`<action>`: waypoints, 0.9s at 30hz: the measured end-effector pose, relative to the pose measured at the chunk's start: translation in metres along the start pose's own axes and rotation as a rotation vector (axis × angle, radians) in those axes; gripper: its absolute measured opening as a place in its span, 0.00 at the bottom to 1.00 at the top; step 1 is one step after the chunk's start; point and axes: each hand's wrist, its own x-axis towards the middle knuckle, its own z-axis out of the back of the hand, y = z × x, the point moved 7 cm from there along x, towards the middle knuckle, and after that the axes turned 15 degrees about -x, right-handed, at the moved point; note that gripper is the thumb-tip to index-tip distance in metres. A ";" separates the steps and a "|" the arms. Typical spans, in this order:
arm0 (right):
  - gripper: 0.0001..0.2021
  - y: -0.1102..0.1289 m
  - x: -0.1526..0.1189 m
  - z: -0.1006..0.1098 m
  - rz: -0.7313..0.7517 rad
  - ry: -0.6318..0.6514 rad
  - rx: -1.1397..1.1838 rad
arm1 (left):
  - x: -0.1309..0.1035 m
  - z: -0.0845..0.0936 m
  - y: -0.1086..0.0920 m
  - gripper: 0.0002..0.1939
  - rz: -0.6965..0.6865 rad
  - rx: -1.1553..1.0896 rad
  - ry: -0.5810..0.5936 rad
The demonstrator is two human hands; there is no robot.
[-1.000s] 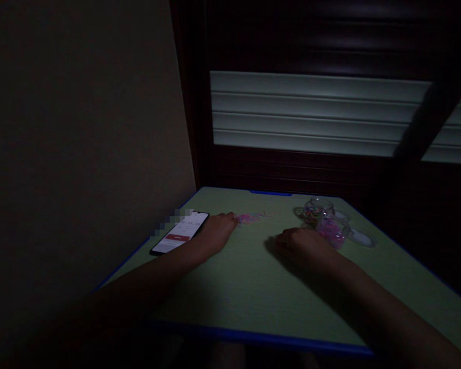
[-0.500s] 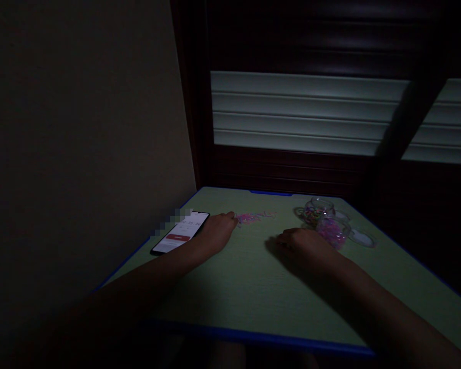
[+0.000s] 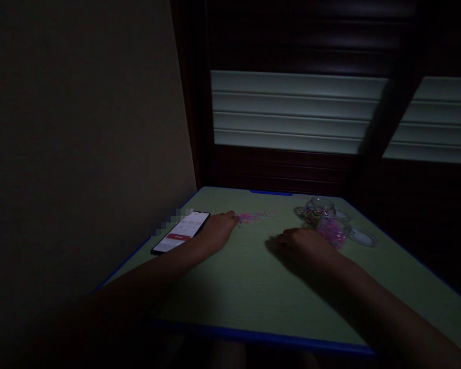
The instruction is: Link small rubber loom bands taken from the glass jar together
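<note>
Small pink and pale pieces (image 3: 253, 217) lie loosely spread on the light green table (image 3: 246, 287). My left hand (image 3: 223, 225) rests at the left end of these pieces, fingers closed; whether anything is between them is too dark to see. Nearer the middle, my right hand (image 3: 297, 240) is curled with its fingertips low over the tabletop, and what it holds, if anything, is hidden. Just right of it, a clear jar of pink pieces (image 3: 331, 231) stands in front of a clear jar of multicoloured pieces (image 3: 318, 210).
A phone (image 3: 181, 233) with a lit screen lies beside my left wrist. Round clear lids (image 3: 361, 237) lie by the jars at the right. A wall (image 3: 100, 128) borders the left side, and dark slatted doors (image 3: 292, 110) stand behind the table.
The shadow on the slatted doors has shifted left. Both hands, the jars and the loose pieces are in nearly the same places.
</note>
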 end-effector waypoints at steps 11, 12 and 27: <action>0.16 0.000 0.000 0.000 0.012 -0.022 0.016 | 0.000 -0.005 0.001 0.12 -0.039 -0.059 0.047; 0.16 0.000 0.000 0.000 0.014 -0.019 0.019 | 0.000 -0.005 0.001 0.12 -0.035 -0.056 0.044; 0.15 -0.004 0.000 0.008 -0.041 -0.014 -0.009 | -0.004 -0.007 -0.019 0.12 -0.038 -0.137 -0.079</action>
